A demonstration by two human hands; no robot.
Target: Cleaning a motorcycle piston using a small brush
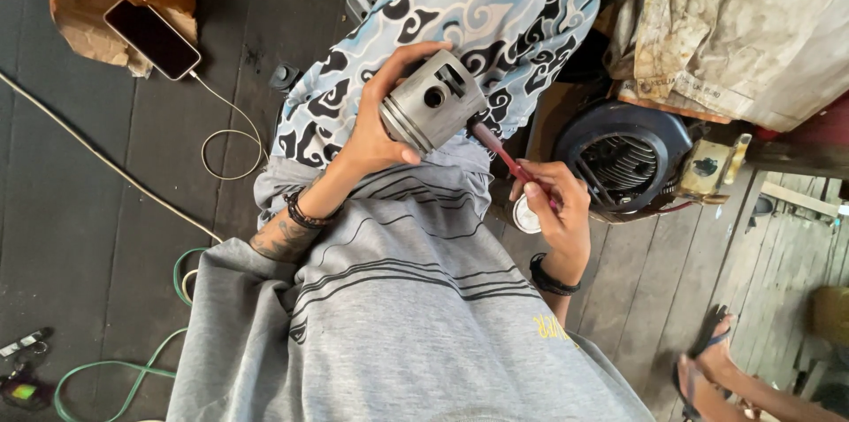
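My left hand (376,126) grips a grey metal piston (431,102) with a round pin hole in its side, held above my lap. My right hand (553,201) holds a thin red-handled tool (506,157) like a small brush; its tip reaches under the piston's open skirt. Below my hands lie a grey shirt (398,307) and a blue, white and black patterned cloth (482,15) over my legs.
A phone (152,38) on a brown paper bag charges by a white cable (225,134) at the upper left. A dark engine housing (623,161) stands at the right beside a dirty cloth (734,24). A green hose (115,378) curls on the floor. Another person's sandalled foot (707,369) is at the lower right.
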